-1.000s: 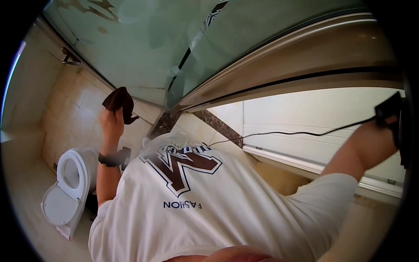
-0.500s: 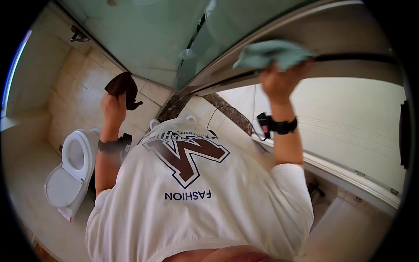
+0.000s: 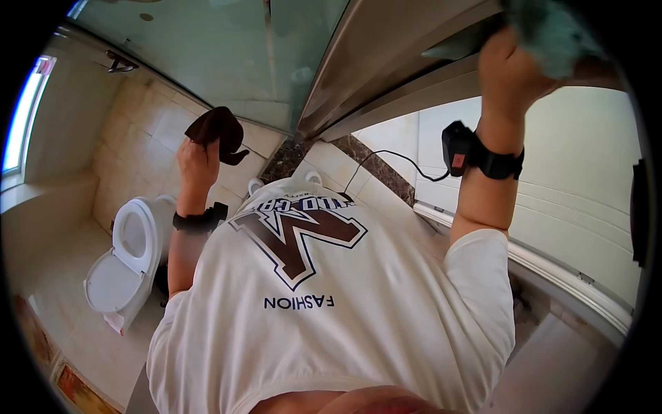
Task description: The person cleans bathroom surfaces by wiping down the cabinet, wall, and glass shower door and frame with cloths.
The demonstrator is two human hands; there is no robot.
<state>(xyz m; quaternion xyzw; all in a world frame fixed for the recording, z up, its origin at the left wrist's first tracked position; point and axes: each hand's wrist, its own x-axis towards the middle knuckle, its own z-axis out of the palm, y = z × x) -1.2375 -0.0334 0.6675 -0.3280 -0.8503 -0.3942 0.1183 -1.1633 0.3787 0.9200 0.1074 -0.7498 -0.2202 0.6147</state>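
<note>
From where I stand, the white shirt (image 3: 331, 345) is nearest, brown lettering across its chest. The right hand (image 3: 512, 69) is raised beside the metal frame (image 3: 393, 55), with a green cloth (image 3: 555, 41) at its fingers, up at the edge of view. Those fingers are mostly hidden, so I can't tell how tightly they close, or whether the cloth touches the metal. A black strap (image 3: 500, 165) rings that wrist, carrying a small black box (image 3: 455, 148); a thin cord (image 3: 408, 159) loops from it toward the waist.

Lower down, the left hand (image 3: 198, 165) pinches a brown cloth (image 3: 216, 134) between thumb and fingers, its folds standing above them and a tip hanging to one side. Beyond it are the greenish glass (image 3: 221, 48) and pale floor tiles (image 3: 148, 124). The toilet (image 3: 131, 238) stands off to the left, lid open, and farther back a bright window (image 3: 26, 127) shows.
</note>
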